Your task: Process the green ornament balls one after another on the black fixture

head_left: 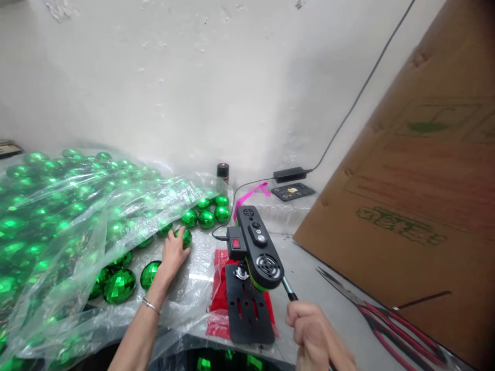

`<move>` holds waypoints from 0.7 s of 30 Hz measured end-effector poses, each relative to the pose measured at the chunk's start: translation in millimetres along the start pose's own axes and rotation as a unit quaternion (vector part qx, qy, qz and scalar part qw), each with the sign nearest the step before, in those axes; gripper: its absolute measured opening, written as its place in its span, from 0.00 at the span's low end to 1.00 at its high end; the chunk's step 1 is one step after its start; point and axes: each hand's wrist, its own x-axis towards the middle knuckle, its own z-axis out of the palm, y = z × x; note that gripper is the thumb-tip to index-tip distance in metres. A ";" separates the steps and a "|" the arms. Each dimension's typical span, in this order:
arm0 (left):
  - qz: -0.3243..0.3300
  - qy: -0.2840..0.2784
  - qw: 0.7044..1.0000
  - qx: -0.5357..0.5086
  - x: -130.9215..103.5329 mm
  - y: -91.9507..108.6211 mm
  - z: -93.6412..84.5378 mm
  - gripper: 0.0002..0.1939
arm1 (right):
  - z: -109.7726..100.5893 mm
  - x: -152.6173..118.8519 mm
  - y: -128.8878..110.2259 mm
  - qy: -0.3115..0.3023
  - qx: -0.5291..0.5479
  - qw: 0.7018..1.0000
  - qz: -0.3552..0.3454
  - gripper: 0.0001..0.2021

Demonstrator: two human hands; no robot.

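My left hand (pixel 176 253) has its fingers closed around a shiny green faceted ball (pixel 187 238) lying on clear plastic. Close by are more green balls, among them one (pixel 206 219) in a small cluster beyond the hand and a larger one (pixel 119 286) left of my forearm. My right hand (pixel 315 330) is in a fist around a thin metal rod (pixel 287 286) with a black section. The rod's upper end is hidden behind a black machine (pixel 258 247) with two round vents and a red switch. The machine is mounted on a slotted black plate (pixel 251 327).
Clear plastic sheeting (pixel 96 216) covers many green balls on the left. Red wrapping (pixel 220 299) lies under the plate. Behind stand a black can (pixel 223 171), a power adapter (pixel 290 174) and a phone (pixel 293 191). Red-handled shears (pixel 386 324) lie beside a cardboard box (pixel 406 170).
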 end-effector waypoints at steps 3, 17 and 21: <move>-0.007 -0.002 0.998 -0.069 -16.5 -0.1 4.0 0.42 | 1.0 4.8 -1.8 -0.001 0.006 1.000 0.005 0.19; -0.014 -0.101 0.943 -0.317 -155.4 5.1 93.2 0.42 | -1.5 24.9 -16.2 -0.049 0.005 0.998 0.029 0.19; 0.011 -0.114 0.949 -0.295 -158.2 2.1 92.2 0.43 | -1.7 24.5 -17.2 -0.058 0.005 0.998 0.029 0.18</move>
